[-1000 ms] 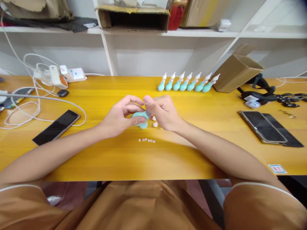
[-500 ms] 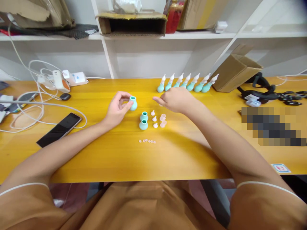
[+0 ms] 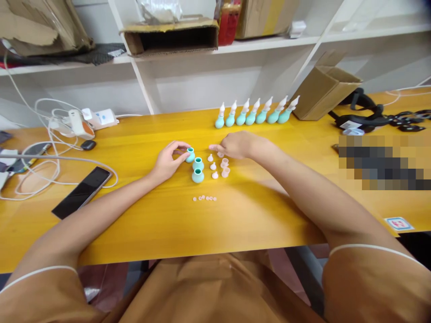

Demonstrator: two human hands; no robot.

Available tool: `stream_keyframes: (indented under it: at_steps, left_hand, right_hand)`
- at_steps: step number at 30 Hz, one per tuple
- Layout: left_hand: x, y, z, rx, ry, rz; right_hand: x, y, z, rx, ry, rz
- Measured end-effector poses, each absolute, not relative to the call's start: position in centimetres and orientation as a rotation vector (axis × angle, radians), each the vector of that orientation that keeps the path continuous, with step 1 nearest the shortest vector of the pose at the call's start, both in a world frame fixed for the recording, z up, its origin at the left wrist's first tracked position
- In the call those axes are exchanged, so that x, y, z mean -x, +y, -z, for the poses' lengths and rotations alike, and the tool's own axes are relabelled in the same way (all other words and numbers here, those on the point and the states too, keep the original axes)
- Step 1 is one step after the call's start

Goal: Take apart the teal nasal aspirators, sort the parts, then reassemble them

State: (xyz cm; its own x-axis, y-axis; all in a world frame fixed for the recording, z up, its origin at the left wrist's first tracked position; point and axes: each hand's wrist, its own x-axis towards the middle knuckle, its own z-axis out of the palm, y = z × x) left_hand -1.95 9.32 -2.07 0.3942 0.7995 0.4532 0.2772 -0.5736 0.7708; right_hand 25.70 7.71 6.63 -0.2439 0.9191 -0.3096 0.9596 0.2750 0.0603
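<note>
My left hand [image 3: 173, 159] pinches a teal squeeze bulb [image 3: 190, 155] by its side, mouth upward, low over or on the table. Two similar bulbs [image 3: 198, 176] stand just in front of it. My right hand [image 3: 237, 144] hovers palm down, thumb stretched to the left; its other fingers are mostly hidden. Under it a small pink cup [image 3: 220, 154] shows in part. Below lie small white pointed tips [image 3: 213, 166] in a column, beside two more pink cups [image 3: 225, 172]. Nearer me runs a row of several tiny pink discs [image 3: 207, 198].
Several assembled teal-and-white nasal aspirators [image 3: 250, 117] stand in a row at the back. An open cardboard box [image 3: 325, 92] leans at the right rear. On the left lie a phone [image 3: 82, 192], white cables and chargers [image 3: 104, 119]. A white shelf [image 3: 252, 47] spans behind the table.
My left hand has lowered the teal bulb toward the table, in line with the other two. My right hand has shifted slightly toward me. The camera view has tilted.
</note>
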Motion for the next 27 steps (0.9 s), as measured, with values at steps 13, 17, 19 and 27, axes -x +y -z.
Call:
stream_keyframes:
  at_steps: [13, 17, 19, 27]
  left_hand:
    - [1.5, 8.2, 1.3, -2.024, 0.785, -1.076]
    - [1.7, 8.2, 1.5, -2.023, 0.762, -1.01]
    - [1.7, 8.3, 1.6, -2.018, 0.779, -0.978]
    - [1.9, 8.7, 2.5, -1.925, 0.865, -0.986]
  right_hand:
    - [-29.3, 11.1, -3.7, -2.294, 2.761, -0.293]
    - [-29.7, 12.8, -2.5, -2.268, 2.86, -0.139]
    - [-29.4, 13.9, -2.1, -2.252, 2.856, -0.115]
    - [-27.6, 17.8, -2.7, -2.223, 2.817, -0.066]
